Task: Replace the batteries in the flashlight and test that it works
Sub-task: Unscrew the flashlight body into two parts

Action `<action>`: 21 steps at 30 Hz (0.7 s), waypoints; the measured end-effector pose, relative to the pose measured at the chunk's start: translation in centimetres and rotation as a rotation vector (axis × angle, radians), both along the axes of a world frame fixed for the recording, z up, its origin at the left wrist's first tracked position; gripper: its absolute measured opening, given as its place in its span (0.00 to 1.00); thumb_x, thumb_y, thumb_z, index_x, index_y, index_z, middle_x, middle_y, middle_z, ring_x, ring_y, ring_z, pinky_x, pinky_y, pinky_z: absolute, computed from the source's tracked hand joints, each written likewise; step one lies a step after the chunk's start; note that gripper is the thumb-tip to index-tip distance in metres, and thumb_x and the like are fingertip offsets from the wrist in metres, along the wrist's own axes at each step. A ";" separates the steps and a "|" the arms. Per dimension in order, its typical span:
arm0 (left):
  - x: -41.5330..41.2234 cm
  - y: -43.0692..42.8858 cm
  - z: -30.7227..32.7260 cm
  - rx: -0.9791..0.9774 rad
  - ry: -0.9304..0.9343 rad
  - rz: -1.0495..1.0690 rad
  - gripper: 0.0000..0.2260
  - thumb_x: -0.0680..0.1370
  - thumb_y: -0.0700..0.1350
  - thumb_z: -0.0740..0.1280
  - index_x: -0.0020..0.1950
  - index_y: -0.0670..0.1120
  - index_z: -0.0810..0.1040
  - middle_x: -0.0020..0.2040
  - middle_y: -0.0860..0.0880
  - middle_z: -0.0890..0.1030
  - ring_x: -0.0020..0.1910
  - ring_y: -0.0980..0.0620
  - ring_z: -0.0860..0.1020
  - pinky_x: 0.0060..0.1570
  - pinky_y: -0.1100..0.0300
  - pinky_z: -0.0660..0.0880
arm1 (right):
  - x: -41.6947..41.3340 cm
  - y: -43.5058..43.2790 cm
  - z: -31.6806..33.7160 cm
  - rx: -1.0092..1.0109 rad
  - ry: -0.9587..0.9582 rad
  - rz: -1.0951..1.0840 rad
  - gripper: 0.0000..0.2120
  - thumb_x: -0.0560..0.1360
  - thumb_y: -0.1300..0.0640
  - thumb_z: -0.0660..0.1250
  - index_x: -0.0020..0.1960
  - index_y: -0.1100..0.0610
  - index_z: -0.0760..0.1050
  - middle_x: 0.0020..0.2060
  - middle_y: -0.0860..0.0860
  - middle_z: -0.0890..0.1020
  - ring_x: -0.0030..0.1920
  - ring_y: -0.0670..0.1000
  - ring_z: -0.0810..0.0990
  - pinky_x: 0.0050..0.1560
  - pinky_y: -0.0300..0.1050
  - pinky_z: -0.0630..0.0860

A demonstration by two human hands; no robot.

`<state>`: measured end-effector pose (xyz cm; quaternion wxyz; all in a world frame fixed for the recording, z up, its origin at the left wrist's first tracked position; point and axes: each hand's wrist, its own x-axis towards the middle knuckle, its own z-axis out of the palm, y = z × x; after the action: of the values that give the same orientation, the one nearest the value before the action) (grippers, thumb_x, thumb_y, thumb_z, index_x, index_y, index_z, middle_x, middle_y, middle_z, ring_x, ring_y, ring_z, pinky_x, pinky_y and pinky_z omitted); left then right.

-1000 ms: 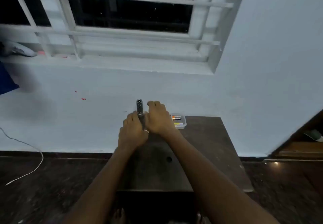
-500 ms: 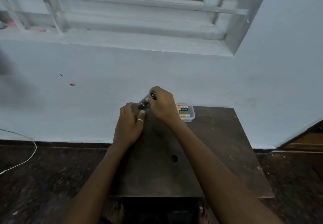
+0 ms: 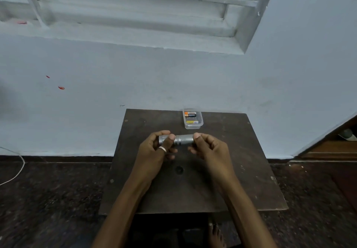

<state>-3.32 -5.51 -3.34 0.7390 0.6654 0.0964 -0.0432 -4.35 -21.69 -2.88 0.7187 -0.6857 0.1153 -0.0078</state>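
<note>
Nearest, a bare foot (image 3: pixel 216 234) shows on the dark floor (image 3: pixel 58 199) below the near edge of the table (image 3: pixel 193 193). The table is a dark square top. Its near edge runs under the forearms, its left and right edges stand well clear of both arms, and its far edge meets the wall (image 3: pixel 193 83). Bare top lies on either side of the hands and between them and the near edge, broken only by a small hole (image 3: pixel 179 169) just nearer than the hands. A white cable (image 3: pixel 15 172) lies on the floor at far left, well apart from the table.

The left hand (image 3: pixel 154 149) grips the left end of the flashlight (image 3: pixel 183 140), thumb laid over the barrel and fingers curled beneath. A ring (image 3: pixel 162 148) shows on this hand. The right hand (image 3: pixel 210 149) pinches the right end between thumb and curled fingers. The flashlight, silver and knurled, lies level from left to right, held over the middle of the table.

Beyond the hands, a clear box (image 3: pixel 193 125) stands at the far edge, right of centre, with batteries (image 3: pixel 190 114) inside. Above the wall runs a white sill (image 3: pixel 135 39).

One second ago the flashlight stood upright near the far edge with both hands wrapped round it. Half a second ago it was tilted. It is now level and nearer the person. The box remains in place.
</note>
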 end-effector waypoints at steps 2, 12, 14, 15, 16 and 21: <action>0.1 -0.3 -0.5 -0.042 0.023 0.021 0.12 0.78 0.45 0.69 0.60 0.43 0.79 0.42 0.48 0.85 0.37 0.53 0.83 0.36 0.62 0.80 | 0.3 -0.2 -0.6 -0.064 -0.004 -0.006 0.08 0.80 0.55 0.68 0.51 0.57 0.84 0.36 0.51 0.85 0.36 0.45 0.81 0.39 0.36 0.79; 1.6 -1.1 -1.1 -0.088 0.026 0.053 0.09 0.79 0.48 0.68 0.54 0.44 0.81 0.43 0.47 0.85 0.41 0.50 0.84 0.42 0.61 0.82 | 2.4 -0.7 -1.9 -0.154 0.013 -0.092 0.22 0.81 0.47 0.66 0.37 0.64 0.80 0.28 0.50 0.77 0.29 0.45 0.72 0.30 0.38 0.70; 1.9 -1.1 -1.1 -0.071 0.034 0.048 0.11 0.79 0.50 0.67 0.54 0.44 0.82 0.42 0.47 0.85 0.41 0.51 0.84 0.42 0.61 0.82 | 2.7 -0.7 -2.0 -0.154 0.006 -0.086 0.20 0.80 0.48 0.66 0.36 0.61 0.80 0.27 0.50 0.77 0.29 0.45 0.73 0.30 0.38 0.70; 2.0 -1.1 -1.0 -0.068 0.036 0.044 0.12 0.79 0.50 0.67 0.54 0.43 0.82 0.43 0.46 0.85 0.41 0.52 0.84 0.42 0.61 0.82 | 2.8 -0.7 -2.1 -0.156 0.005 -0.086 0.20 0.80 0.48 0.67 0.35 0.60 0.80 0.27 0.50 0.78 0.29 0.45 0.73 0.30 0.38 0.71; 2.1 -1.1 -0.9 -0.067 0.034 0.044 0.12 0.79 0.50 0.67 0.54 0.43 0.82 0.44 0.45 0.85 0.40 0.52 0.83 0.42 0.62 0.82 | 2.8 -0.7 -2.1 -0.159 0.003 -0.084 0.20 0.80 0.48 0.67 0.35 0.60 0.80 0.27 0.49 0.78 0.29 0.45 0.74 0.30 0.37 0.72; 2.4 -1.4 -0.8 -0.064 0.035 0.036 0.12 0.79 0.50 0.67 0.54 0.41 0.81 0.43 0.46 0.85 0.39 0.53 0.84 0.41 0.63 0.82 | 2.9 -1.0 -2.3 -0.141 -0.037 -0.103 0.22 0.80 0.50 0.67 0.39 0.68 0.80 0.27 0.50 0.78 0.30 0.45 0.74 0.33 0.40 0.73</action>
<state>-0.97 -6.94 -4.16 0.7586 0.6389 0.1200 -0.0443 -1.41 -22.72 -5.17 0.6694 -0.7273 0.1362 -0.0656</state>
